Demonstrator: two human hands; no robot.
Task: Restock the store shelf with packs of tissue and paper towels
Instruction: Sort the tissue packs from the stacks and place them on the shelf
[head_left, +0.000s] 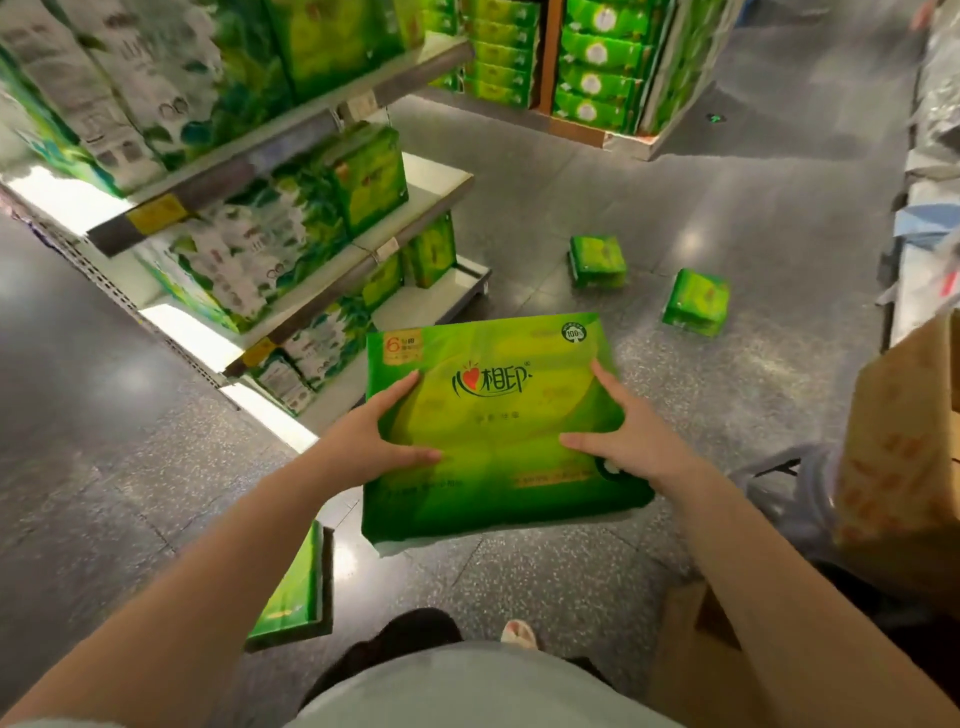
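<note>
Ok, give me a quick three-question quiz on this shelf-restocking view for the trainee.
1. True or false: both hands hold the large green pack.
2. How many small green packs lie on the floor beyond it? A) none B) two C) five
3. On which side of the view is the shelf?

Key:
1. True: left hand and right hand grip its sides.
2. B: one and another.
3. The left.
</note>
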